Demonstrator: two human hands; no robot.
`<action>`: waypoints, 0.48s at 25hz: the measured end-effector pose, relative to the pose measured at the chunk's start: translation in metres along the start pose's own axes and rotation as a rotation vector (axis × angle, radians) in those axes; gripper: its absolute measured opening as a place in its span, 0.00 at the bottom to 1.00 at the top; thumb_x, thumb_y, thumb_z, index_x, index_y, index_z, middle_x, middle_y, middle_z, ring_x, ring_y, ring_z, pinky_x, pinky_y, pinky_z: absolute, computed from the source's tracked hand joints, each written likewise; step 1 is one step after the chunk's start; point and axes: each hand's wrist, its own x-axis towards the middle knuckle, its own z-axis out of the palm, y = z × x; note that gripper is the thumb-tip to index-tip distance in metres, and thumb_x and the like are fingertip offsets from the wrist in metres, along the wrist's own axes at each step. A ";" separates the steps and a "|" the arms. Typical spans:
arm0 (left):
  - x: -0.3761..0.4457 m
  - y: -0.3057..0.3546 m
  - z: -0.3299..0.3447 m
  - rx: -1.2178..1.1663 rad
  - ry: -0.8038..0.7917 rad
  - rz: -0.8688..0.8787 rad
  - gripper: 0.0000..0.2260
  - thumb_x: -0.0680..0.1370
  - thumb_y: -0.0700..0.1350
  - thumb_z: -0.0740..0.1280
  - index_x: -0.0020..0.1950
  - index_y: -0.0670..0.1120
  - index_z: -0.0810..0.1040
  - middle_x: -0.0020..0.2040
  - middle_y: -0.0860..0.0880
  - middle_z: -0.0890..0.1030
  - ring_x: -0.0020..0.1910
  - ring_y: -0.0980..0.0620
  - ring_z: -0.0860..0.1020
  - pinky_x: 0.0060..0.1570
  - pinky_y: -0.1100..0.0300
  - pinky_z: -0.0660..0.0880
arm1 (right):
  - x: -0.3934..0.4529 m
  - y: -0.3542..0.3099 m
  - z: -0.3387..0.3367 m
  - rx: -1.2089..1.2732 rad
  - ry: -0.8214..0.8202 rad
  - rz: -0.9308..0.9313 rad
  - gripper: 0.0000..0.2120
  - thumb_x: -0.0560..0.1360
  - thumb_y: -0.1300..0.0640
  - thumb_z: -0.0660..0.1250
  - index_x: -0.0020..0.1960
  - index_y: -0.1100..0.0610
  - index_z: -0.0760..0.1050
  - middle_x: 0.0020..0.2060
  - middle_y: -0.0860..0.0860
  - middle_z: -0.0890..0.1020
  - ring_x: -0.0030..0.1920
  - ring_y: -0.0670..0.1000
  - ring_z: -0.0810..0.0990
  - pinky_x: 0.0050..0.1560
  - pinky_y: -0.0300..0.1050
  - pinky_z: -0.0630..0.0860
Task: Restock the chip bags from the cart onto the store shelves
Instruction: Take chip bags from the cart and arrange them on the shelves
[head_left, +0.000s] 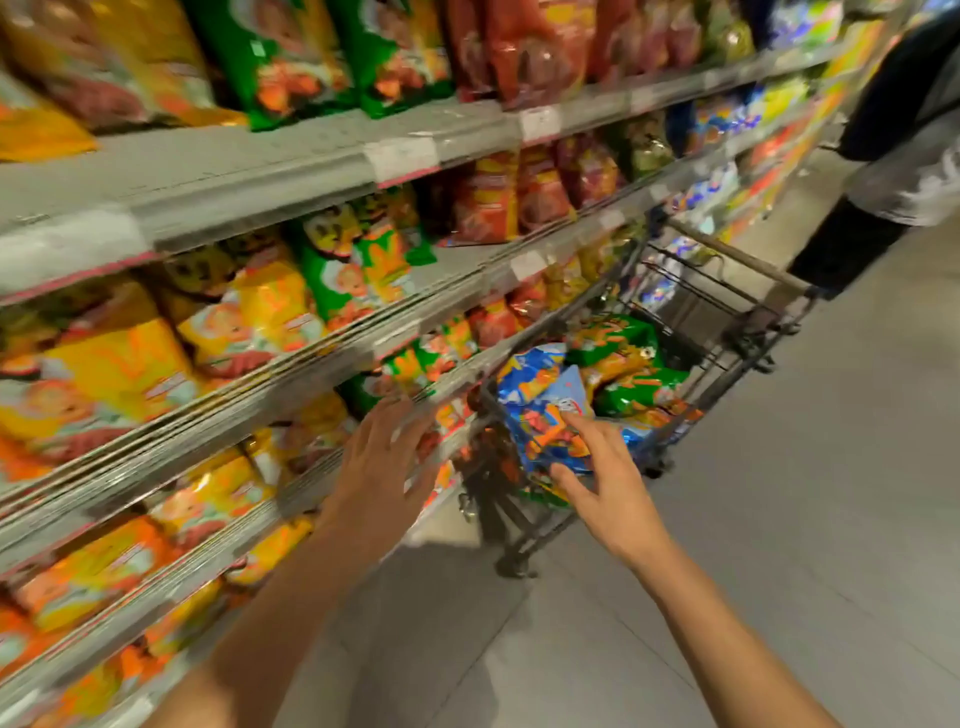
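1. A snack aisle is running off to the right, its grey shelves (270, 171) packed with yellow, green and red bags, while another person (904, 156) is standing at the far end.
2. A wire cart (727, 332) is standing on the floor (779, 519) just beside the shelves, holding the chip bags still to be stocked: green bags (623, 374) toward the back, a blue bag (535, 400) at the near end.
3. The right hand (602, 478) is reaching over the cart's near rim, fingers spread, forefinger and thumb touching the blue bag; whether they are actually gripping it cannot be told through the blur.
4. The left hand (384, 457) is hovering open beside the edge of a lower shelf, fingers splayed, holding nothing.
5. The step in hand appears to be the pick-up from the cart, with plenty of stock still waiting.
6. The next move is probably calling for a firm grip on the blue bag, a lift over the rim and a swing left to a matching shelf slot, which is not visible here.
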 end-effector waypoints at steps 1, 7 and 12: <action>0.018 0.006 0.020 -0.003 -0.050 0.025 0.21 0.81 0.49 0.62 0.72 0.42 0.74 0.71 0.38 0.73 0.71 0.39 0.67 0.72 0.45 0.62 | 0.002 0.020 -0.012 -0.004 0.029 0.043 0.27 0.76 0.65 0.72 0.74 0.61 0.69 0.65 0.60 0.75 0.68 0.59 0.73 0.71 0.46 0.66; 0.115 0.013 0.126 -0.089 -0.261 0.090 0.23 0.75 0.44 0.73 0.69 0.42 0.77 0.67 0.38 0.74 0.68 0.35 0.72 0.68 0.40 0.69 | 0.021 0.109 -0.036 0.042 0.094 0.361 0.28 0.77 0.62 0.72 0.75 0.61 0.68 0.67 0.60 0.73 0.69 0.59 0.72 0.68 0.60 0.72; 0.198 -0.004 0.219 -0.183 -0.446 0.039 0.23 0.76 0.43 0.74 0.70 0.40 0.76 0.67 0.38 0.75 0.67 0.36 0.73 0.68 0.52 0.65 | 0.061 0.158 -0.043 0.041 0.103 0.605 0.29 0.78 0.62 0.71 0.76 0.58 0.66 0.67 0.57 0.72 0.67 0.56 0.74 0.65 0.53 0.75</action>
